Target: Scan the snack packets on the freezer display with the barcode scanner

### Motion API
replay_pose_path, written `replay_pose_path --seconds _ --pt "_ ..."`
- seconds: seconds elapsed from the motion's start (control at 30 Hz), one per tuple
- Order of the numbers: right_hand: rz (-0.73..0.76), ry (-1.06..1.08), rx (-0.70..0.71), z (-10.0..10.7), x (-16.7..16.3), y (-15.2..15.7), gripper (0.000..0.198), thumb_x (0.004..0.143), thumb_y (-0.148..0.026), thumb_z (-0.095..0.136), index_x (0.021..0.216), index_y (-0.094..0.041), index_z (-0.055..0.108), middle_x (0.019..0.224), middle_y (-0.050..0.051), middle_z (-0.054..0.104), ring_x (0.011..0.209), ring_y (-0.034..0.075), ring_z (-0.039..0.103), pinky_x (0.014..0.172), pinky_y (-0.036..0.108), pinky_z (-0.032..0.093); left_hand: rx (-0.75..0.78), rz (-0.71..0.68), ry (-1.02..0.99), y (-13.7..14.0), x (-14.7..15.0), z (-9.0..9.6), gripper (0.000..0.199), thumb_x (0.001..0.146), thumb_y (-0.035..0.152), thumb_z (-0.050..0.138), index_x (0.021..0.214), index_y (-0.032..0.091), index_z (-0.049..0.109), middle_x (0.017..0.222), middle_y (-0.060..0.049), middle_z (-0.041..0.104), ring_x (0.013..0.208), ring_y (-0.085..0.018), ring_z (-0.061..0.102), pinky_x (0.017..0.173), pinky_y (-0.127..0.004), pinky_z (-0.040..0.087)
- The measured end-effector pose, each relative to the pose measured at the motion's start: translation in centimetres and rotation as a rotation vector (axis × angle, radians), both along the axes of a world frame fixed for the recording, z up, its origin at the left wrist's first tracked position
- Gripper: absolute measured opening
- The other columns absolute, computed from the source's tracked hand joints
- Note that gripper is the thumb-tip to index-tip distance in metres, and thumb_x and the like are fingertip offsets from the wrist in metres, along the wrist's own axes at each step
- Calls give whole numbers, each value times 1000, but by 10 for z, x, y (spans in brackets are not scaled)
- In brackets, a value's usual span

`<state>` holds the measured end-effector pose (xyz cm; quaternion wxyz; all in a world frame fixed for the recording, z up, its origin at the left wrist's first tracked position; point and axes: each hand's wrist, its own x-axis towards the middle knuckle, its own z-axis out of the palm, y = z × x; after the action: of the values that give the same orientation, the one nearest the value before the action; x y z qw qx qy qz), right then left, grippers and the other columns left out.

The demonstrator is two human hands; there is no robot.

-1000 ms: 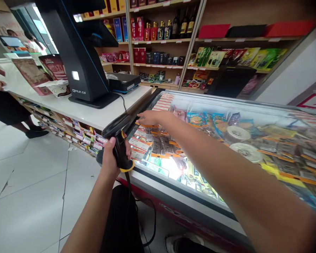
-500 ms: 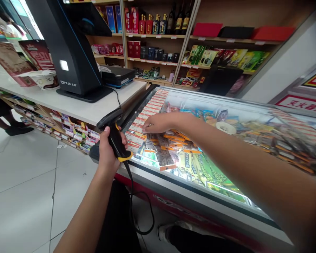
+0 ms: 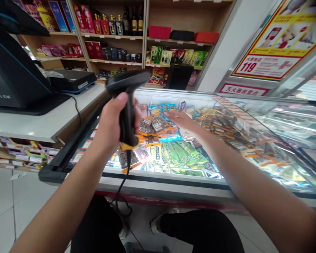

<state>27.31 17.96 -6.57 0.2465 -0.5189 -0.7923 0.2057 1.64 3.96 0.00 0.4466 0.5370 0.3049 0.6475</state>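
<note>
My left hand (image 3: 111, 121) is wrapped around the grip of a black and yellow barcode scanner (image 3: 127, 121), held up over the chest freezer's near left part. From the grip's lower end a black cable hangs down. Over the freezer's middle, my right hand (image 3: 181, 119) reaches forward with its fingers stretched out, close to some blue packets (image 3: 168, 108); whether it touches them I cannot tell. Black and orange packets (image 3: 156, 124) lie between the two hands. Below the right wrist is a white round tub (image 3: 186, 135), partly hidden. Green packets (image 3: 180, 153) lie nearer to me.
The glass-sided chest freezer (image 3: 158, 181) spans the front, with more dark and orange packets (image 3: 237, 130) on its right. On the left a white counter (image 3: 42, 123) carries a black checkout terminal (image 3: 13, 70) and a black scale (image 3: 71, 79). Stocked shelves (image 3: 113, 37) stand behind.
The view has swung right. My right hand has moved from the price labels at the freezer's left end to the blue packets. My left hand has lifted the scanner over the freezer.
</note>
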Motion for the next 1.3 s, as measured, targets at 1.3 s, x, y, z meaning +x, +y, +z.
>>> replay_pose_path --seconds 1.3 --pt "-124 921 -15 -11 5 -2 38 80 -38 82 99 -27 52 102 2 69 93 20 65 89 38 53 -186 -272 267 59 48 -45 41 99 62 55 105 21 54 61 2 64 48 -16 59 48 -28 47"
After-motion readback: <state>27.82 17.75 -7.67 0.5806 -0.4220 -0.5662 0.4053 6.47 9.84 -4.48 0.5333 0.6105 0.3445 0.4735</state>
